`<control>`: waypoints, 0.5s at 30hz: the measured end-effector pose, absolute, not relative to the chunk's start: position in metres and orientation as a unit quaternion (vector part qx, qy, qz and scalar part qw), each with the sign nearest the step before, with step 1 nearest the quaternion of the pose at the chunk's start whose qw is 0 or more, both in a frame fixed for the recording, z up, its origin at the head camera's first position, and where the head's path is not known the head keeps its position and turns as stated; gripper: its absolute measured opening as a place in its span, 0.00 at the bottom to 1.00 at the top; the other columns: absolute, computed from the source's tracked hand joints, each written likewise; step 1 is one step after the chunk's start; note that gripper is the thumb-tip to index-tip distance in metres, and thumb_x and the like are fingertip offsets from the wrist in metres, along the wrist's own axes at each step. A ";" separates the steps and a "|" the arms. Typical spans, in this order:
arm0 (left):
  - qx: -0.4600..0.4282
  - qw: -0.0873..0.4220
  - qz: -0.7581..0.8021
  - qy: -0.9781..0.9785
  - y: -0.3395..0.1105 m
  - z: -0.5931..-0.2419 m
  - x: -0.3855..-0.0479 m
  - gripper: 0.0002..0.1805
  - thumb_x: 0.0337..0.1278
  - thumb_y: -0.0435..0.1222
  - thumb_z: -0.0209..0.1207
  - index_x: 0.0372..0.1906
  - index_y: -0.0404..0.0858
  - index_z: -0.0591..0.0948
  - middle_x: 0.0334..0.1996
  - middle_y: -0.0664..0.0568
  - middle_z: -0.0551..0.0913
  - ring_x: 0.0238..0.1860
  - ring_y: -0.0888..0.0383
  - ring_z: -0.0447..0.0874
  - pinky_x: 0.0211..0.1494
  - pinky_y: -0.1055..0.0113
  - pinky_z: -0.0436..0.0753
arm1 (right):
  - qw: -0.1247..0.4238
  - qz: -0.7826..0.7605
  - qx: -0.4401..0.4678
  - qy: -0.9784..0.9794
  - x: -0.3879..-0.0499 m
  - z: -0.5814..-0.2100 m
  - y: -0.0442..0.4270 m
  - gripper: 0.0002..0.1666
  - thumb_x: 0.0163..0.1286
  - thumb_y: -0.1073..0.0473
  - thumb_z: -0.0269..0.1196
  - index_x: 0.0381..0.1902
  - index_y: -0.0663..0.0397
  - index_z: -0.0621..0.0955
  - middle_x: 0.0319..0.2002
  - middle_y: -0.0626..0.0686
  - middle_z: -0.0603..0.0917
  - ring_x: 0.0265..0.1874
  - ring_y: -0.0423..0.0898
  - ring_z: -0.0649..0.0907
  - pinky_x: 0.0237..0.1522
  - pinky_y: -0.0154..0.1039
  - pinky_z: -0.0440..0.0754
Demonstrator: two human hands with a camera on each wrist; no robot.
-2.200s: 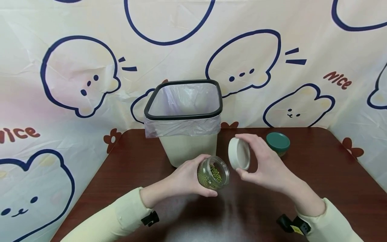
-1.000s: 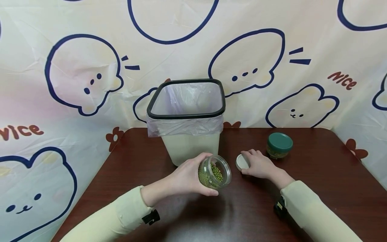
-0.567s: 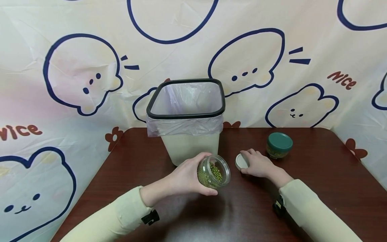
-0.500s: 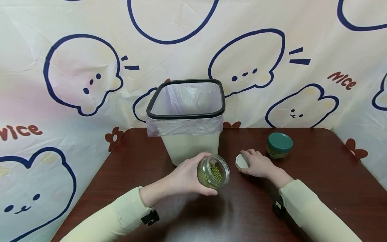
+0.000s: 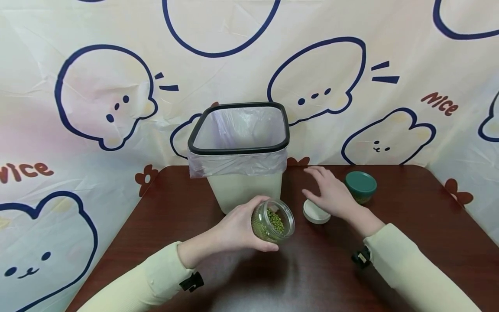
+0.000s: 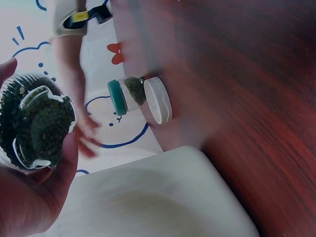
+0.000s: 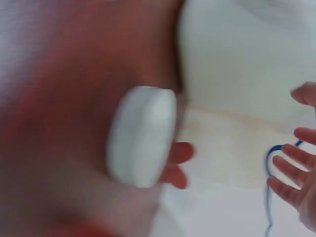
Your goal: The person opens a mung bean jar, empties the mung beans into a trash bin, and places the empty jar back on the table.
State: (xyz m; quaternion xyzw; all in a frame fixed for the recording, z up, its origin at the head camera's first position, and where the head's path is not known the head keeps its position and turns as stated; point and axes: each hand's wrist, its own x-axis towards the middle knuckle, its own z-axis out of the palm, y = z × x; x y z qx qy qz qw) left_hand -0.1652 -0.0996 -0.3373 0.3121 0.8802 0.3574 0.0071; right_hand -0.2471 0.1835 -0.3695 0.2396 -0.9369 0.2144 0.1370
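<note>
In the head view my left hand (image 5: 239,227) grips a clear jar (image 5: 269,225) of green mung beans, lidless and tilted to the right. The left wrist view shows the jar (image 6: 37,121) from its base, dark with beans. My right hand (image 5: 335,195) is raised above the white lid (image 5: 316,212), fingers spread and holding nothing. That lid lies on the table with its hollow side up. In the right wrist view the lid (image 7: 140,138) is blurred and stands apart from the fingers (image 7: 291,170).
A cream bin (image 5: 247,184) with a black rim and a plastic liner stands behind the jar. At the right, a second jar with a green lid (image 5: 361,183) sits on the brown table (image 5: 413,225). A printed cloth (image 5: 218,82) hangs behind.
My right hand has set the white lid down on the table, let it go and lifted off it. My left hand still holds the jar in nearly the same place.
</note>
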 end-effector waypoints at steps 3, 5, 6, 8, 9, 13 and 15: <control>0.311 0.008 0.359 0.880 -0.100 -0.338 -0.165 0.50 0.26 0.51 0.79 0.62 0.42 0.69 0.49 0.57 0.80 0.47 0.62 0.79 0.50 0.63 0.78 | 0.185 0.241 0.267 -0.914 -0.246 -0.345 0.180 0.30 0.67 0.57 0.63 0.64 0.60 0.70 0.61 0.62 0.71 0.58 0.59 0.72 0.52 0.57 0.75; 0.310 0.011 0.361 0.879 -0.101 -0.337 -0.164 0.50 0.26 0.50 0.79 0.63 0.42 0.69 0.48 0.57 0.80 0.47 0.62 0.79 0.50 0.63 0.78 | 0.219 0.257 0.284 -0.898 -0.247 -0.328 0.177 0.27 0.68 0.60 0.61 0.63 0.61 0.71 0.60 0.62 0.72 0.55 0.58 0.75 0.51 0.56 0.76; 0.311 0.010 0.360 0.879 -0.101 -0.338 -0.164 0.51 0.26 0.51 0.79 0.63 0.42 0.69 0.48 0.57 0.80 0.47 0.62 0.79 0.50 0.63 0.78 | 0.234 0.263 0.292 -0.889 -0.247 -0.319 0.176 0.26 0.68 0.61 0.61 0.62 0.62 0.71 0.59 0.62 0.72 0.55 0.58 0.75 0.51 0.56 0.75; 0.311 0.012 0.361 0.879 -0.102 -0.338 -0.164 0.51 0.27 0.51 0.79 0.63 0.42 0.69 0.48 0.58 0.80 0.47 0.62 0.79 0.50 0.63 0.78 | 0.264 0.276 0.306 -0.872 -0.248 -0.303 0.171 0.24 0.68 0.63 0.60 0.61 0.63 0.72 0.59 0.62 0.72 0.55 0.57 0.75 0.53 0.56 0.74; 0.311 0.013 0.363 0.878 -0.102 -0.338 -0.164 0.50 0.27 0.51 0.79 0.63 0.42 0.69 0.48 0.58 0.80 0.47 0.62 0.79 0.50 0.63 0.78 | 0.276 0.279 0.313 -0.865 -0.249 -0.296 0.168 0.24 0.68 0.63 0.60 0.61 0.63 0.72 0.59 0.61 0.72 0.55 0.57 0.75 0.54 0.55 0.74; 0.308 0.011 0.372 0.876 -0.104 -0.336 -0.164 0.50 0.27 0.51 0.79 0.62 0.43 0.69 0.47 0.58 0.80 0.47 0.63 0.79 0.50 0.63 0.78 | 0.310 0.280 0.341 -0.842 -0.251 -0.271 0.156 0.24 0.69 0.62 0.60 0.60 0.64 0.73 0.59 0.61 0.73 0.60 0.56 0.71 0.61 0.53 0.68; 0.307 0.008 0.378 0.873 -0.106 -0.334 -0.164 0.50 0.26 0.50 0.80 0.62 0.43 0.69 0.47 0.59 0.80 0.47 0.63 0.79 0.50 0.63 0.78 | 0.322 0.274 0.356 -0.833 -0.252 -0.263 0.150 0.24 0.69 0.61 0.60 0.60 0.65 0.73 0.59 0.61 0.73 0.61 0.56 0.71 0.62 0.52 0.67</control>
